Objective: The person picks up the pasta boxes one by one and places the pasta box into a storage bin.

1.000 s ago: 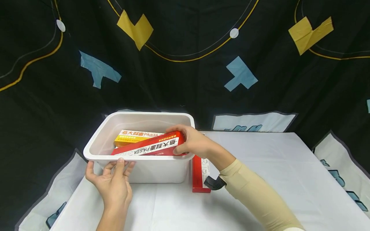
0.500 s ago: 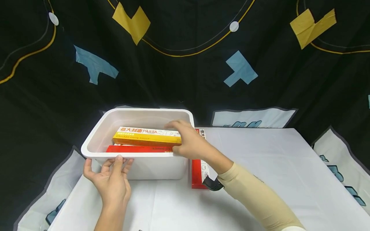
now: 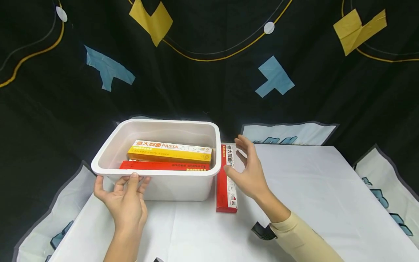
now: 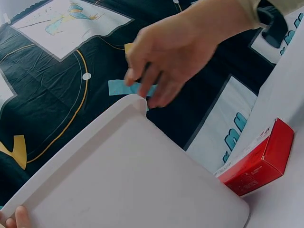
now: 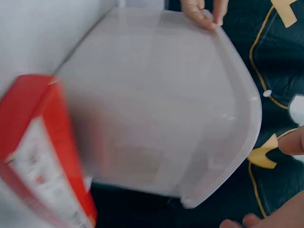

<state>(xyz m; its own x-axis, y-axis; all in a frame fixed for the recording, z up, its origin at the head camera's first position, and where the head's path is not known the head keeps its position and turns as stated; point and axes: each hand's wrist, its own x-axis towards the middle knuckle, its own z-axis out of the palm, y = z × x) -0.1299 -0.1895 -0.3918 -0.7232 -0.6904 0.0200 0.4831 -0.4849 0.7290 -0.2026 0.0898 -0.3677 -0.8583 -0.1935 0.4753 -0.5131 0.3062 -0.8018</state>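
A white plastic bin (image 3: 157,187) stands on the table. In it lie a yellow pasta box (image 3: 170,152) and, nearer the front wall, a red pasta box (image 3: 163,166). My left hand (image 3: 126,203) holds the bin's front rim near its left corner; in the right wrist view its fingertips (image 5: 202,16) pinch that rim. To the right of the bin, my right hand (image 3: 248,173) hovers with thumb and fingers spread and nothing between them. Just left of that hand, another red pasta box (image 3: 226,196) lies on the table beside the bin.
White cloth covers the table (image 3: 294,182), stretching away to the right. Behind it hangs a black curtain (image 3: 209,91) with yellow and blue tape shapes. A black wrist camera (image 3: 263,231) sits on my right wrist.
My right hand has let go of the red pasta box, which now lies low in the bin in front of the yellow one. The hand has moved out to the right. The left hand stays at the rim.
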